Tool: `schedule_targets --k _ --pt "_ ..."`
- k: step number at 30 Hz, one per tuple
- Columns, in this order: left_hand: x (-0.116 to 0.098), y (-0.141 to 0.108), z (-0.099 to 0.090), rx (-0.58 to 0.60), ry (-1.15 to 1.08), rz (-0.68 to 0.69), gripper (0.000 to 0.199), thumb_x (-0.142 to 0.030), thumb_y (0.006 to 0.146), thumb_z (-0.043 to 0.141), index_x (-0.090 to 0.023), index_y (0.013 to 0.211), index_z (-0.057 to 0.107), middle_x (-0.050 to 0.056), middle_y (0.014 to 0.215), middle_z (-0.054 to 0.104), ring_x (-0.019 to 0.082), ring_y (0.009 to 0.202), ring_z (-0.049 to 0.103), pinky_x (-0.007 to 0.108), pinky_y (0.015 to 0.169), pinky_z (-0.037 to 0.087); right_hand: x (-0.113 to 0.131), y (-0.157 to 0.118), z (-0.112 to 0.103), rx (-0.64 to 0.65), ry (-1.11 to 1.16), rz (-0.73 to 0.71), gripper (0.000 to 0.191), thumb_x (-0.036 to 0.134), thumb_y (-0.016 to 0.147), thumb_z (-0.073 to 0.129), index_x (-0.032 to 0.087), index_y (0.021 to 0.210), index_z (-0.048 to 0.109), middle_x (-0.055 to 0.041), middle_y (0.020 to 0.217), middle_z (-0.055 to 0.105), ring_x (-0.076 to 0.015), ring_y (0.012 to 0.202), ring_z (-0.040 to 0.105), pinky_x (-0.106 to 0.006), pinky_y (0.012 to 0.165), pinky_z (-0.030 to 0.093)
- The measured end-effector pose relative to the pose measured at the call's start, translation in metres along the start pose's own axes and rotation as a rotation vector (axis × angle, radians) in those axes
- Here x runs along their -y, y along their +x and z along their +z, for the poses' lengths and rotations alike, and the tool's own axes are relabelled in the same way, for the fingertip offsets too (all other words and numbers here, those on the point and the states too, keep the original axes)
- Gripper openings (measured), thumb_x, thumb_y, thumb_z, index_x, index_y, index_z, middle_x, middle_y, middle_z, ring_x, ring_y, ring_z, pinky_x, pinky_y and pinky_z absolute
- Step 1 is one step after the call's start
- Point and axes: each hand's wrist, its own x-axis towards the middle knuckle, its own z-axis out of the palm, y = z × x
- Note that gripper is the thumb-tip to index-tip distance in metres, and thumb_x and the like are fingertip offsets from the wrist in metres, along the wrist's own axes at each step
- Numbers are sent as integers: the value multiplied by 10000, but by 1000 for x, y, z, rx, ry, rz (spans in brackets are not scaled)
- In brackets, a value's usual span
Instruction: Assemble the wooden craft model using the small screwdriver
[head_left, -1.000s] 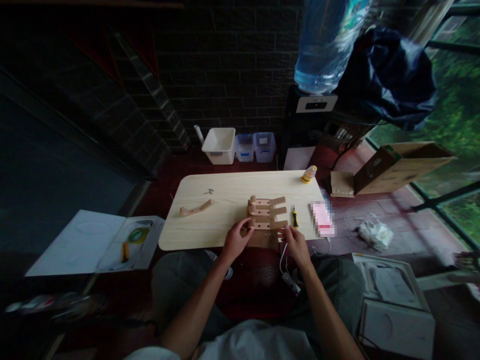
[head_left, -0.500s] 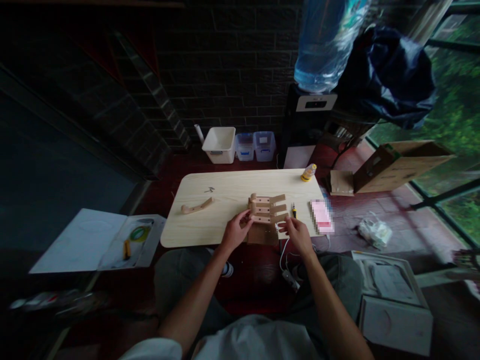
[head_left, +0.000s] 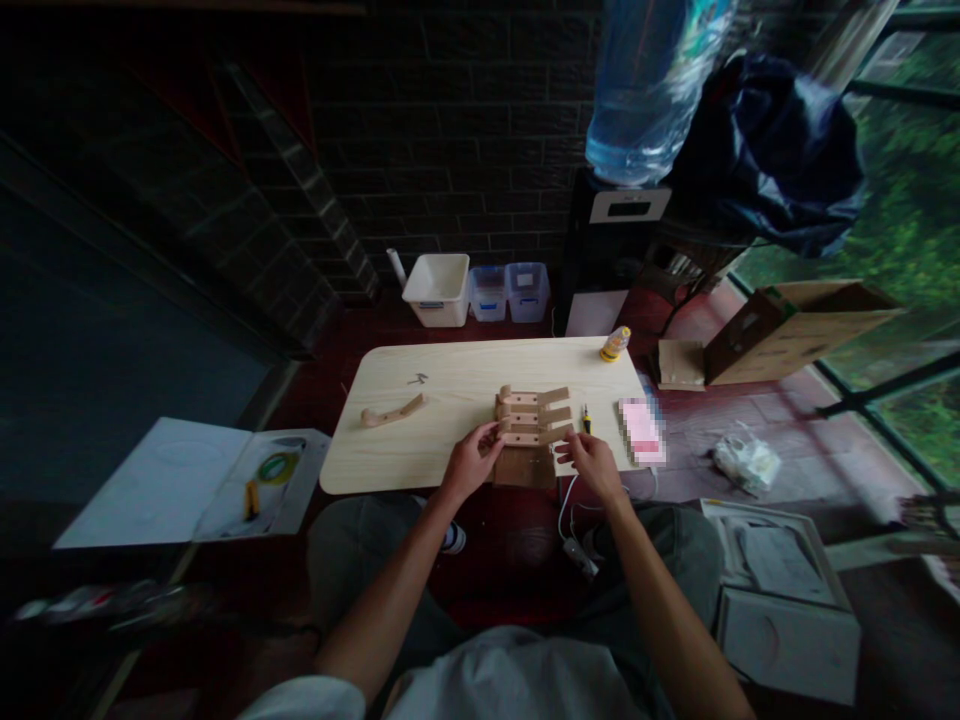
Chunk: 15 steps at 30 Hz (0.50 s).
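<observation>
Several pale wooden hook-shaped pieces lie side by side across a brown wooden board at the table's front edge. My left hand pinches the left end of the nearest wooden hook between thumb and fingers. At the hook's angled right end, my right hand holds it with the fingertips. Dark holes or screw heads, too small to tell which, show along the hooks. A loose wooden hook rests on the left of the table. Behind it lie a few small screws. A yellow-and-black screwdriver lies beyond my right hand.
The pale table carries a yellow-based bottle at the back right and a pink blurred item at the right edge. White cables hang below. An open white box sits at left; bins stand behind.
Both hands stay at the ends of the nearest hook, almost unmoved. The whole view has shifted slightly.
</observation>
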Motion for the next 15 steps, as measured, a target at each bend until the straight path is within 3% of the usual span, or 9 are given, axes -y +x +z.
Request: schedule_targets --k 15 --pt "4 -12 4 15 -23 7 372 -403 906 642 -228 1235 642 54 1041 758 186 918 725 339 861 605 -5 -19 3 -20 1 12 613 741 920 431 190 915 701 -119 846 793 -260 777 764 -318 680 567"
